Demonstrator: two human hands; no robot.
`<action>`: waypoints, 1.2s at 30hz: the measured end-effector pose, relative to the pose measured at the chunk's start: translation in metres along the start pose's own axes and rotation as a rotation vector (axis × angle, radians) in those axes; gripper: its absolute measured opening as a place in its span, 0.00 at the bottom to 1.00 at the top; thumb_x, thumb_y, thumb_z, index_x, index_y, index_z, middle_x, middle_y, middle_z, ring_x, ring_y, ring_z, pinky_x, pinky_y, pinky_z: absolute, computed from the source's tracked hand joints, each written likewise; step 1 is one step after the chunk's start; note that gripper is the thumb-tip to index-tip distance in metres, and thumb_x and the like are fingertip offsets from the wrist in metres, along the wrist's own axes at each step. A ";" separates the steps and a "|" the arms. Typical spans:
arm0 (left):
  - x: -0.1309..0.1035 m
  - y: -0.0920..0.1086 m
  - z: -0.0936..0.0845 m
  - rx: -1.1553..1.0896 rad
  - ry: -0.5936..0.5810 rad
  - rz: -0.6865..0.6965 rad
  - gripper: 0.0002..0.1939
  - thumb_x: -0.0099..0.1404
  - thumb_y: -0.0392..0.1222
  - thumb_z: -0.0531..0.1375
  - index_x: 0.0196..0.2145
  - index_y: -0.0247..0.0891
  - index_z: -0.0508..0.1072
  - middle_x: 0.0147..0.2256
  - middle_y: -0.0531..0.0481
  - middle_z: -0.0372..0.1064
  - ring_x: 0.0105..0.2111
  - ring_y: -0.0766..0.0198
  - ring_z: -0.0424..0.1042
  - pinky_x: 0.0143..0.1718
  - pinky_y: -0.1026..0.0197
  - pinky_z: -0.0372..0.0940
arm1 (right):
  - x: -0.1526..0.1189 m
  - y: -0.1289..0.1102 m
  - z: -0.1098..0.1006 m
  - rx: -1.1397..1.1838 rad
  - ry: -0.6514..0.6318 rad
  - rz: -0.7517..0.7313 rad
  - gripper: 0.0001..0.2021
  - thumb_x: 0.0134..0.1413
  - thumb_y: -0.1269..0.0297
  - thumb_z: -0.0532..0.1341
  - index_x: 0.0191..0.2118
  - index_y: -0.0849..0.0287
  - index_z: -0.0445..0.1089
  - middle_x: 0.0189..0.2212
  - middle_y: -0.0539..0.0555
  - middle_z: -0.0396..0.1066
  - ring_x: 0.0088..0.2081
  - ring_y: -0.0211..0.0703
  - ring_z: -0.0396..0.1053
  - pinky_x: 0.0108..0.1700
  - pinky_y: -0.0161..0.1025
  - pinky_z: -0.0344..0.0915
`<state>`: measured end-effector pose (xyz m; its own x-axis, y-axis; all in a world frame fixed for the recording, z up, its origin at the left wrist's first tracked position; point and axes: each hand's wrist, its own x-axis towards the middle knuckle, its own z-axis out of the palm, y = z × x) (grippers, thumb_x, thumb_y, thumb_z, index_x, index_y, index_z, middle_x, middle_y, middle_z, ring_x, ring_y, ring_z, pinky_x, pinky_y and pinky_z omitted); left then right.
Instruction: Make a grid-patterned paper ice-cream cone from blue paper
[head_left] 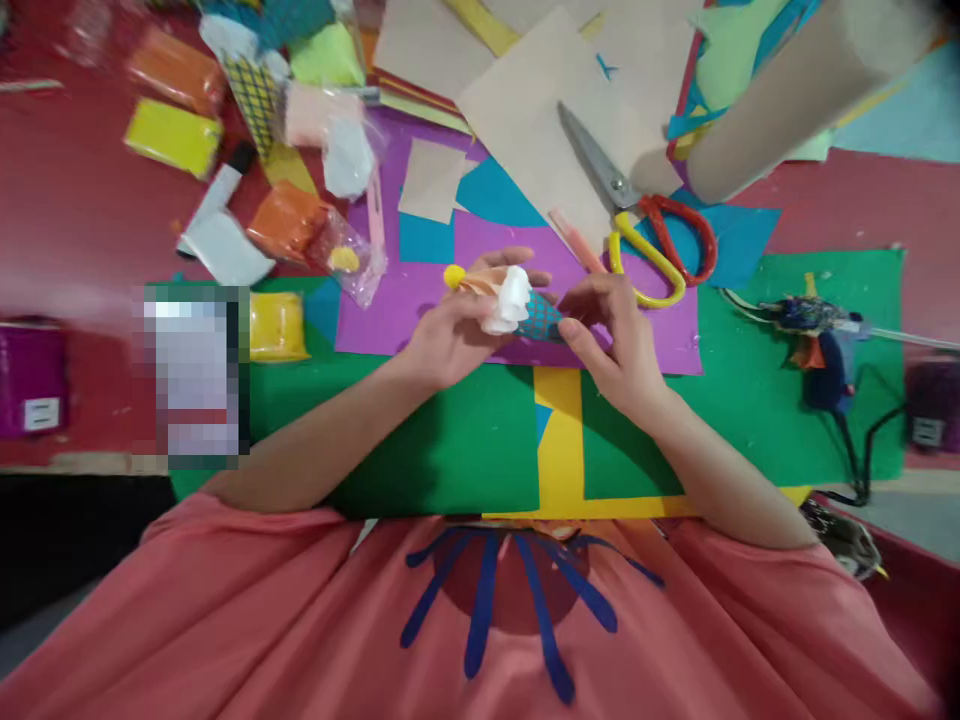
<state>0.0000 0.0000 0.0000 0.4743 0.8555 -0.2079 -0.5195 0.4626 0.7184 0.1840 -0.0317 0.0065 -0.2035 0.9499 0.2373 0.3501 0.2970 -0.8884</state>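
A small model ice cream cone (513,302) lies sideways between my hands, above a purple sheet (375,320). Its blue, grid-patterned cone points right; white and tan swirls sit on it, and a yellow ball tips the left end. My left hand (457,335) is closed round the swirled part, thumb on top and fingers behind. With thumb and fingers, my right hand (619,345) pinches the pointed end of the cone. Some fingertips are hidden behind the cone.
Scissors (619,190) with red and yellow handles lie beyond my right hand. A cardboard tube (787,100) stands behind. Clay packets (289,220) and a yellow grid-patterned cone (251,95) lie at left. A glue gun (825,365) with a cord rests at right.
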 end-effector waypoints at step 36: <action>-0.001 -0.009 0.010 -0.077 0.086 -0.453 0.26 0.75 0.54 0.42 0.42 0.33 0.71 0.26 0.50 0.73 0.24 0.67 0.74 0.21 0.69 0.69 | -0.007 0.004 0.000 -0.198 0.068 -0.193 0.08 0.60 0.59 0.61 0.42 0.56 0.68 0.21 0.43 0.64 0.19 0.29 0.61 0.22 0.29 0.60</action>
<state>0.0110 -0.0072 0.0005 0.6066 0.5777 -0.5462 -0.3264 0.8074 0.4916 0.1862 -0.0369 0.0015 -0.2246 0.8764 0.4261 0.4842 0.4798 -0.7317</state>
